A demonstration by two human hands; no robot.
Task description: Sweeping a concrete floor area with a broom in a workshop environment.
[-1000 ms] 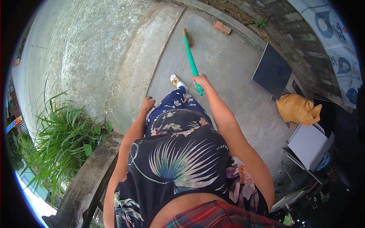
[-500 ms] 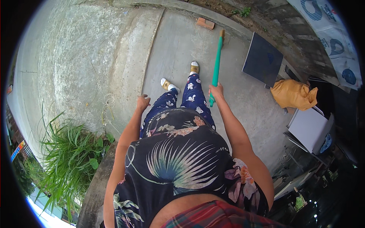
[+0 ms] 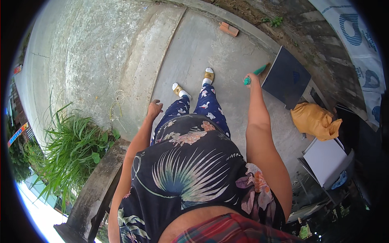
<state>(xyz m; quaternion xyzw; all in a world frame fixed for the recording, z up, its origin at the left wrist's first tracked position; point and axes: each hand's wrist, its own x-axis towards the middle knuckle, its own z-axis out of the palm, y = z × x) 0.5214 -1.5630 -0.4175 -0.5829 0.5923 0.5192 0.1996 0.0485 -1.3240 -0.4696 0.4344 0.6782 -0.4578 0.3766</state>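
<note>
In my right hand (image 3: 253, 79) is a green-handled broom (image 3: 261, 70), gripped near the top with the fingers wrapped round it. The broom looks foreshortened, and its brownish lower end is mostly hidden beside a dark flat panel (image 3: 287, 77). My right arm reaches forward and to the right. On the other side, my left hand (image 3: 154, 108) hangs beside my thigh, its fingers loosely bent and apart, holding nothing. Below, my feet in tan slippers (image 3: 208, 75) stand on the concrete floor (image 3: 227, 52).
A brick (image 3: 229, 29) lies by the low kerb ahead. To the right are an orange sack (image 3: 314, 119) and a white board (image 3: 324, 158). Long grass (image 3: 75, 150) grows at the left, near a coil of pale cord (image 3: 117, 104). A seam (image 3: 168, 44) crosses the concrete.
My right hand has swung forward and to the right with the broom, bringing its lower end beside the dark panel. My left hand stays by my thigh.
</note>
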